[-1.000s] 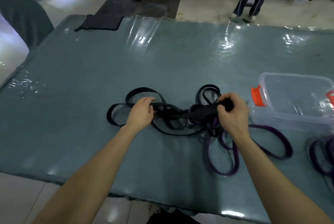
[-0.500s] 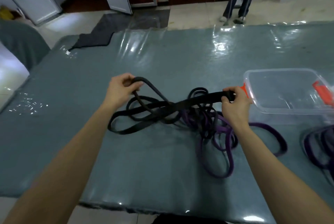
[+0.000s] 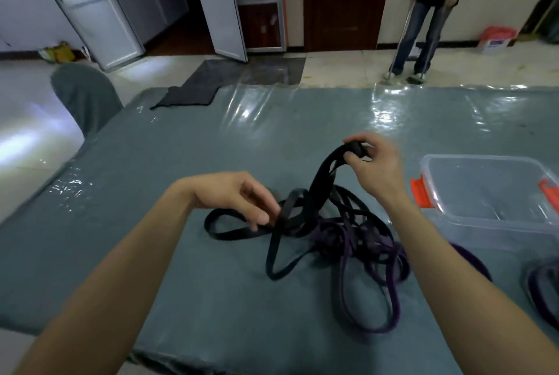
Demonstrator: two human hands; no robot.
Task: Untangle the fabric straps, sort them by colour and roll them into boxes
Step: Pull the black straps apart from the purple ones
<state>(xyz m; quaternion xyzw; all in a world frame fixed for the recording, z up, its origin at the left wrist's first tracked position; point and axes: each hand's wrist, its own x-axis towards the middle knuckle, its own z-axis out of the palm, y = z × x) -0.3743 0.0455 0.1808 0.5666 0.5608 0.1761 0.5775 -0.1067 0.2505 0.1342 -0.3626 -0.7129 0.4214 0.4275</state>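
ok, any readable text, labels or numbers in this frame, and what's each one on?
No text can be read.
Red and white package on the floor by the far wall: bluish print, too blurred to read.
Clear box, black strap, purple strap: no markings show.

Dim, soft, wide-angle view; glare on the table (image 3: 390, 108).

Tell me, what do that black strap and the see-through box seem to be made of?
Black strap: probably woven fabric, matte; flat, it droops limply from the right hand. Box: likely clear, glossy plastic; the table covering shows through its walls.
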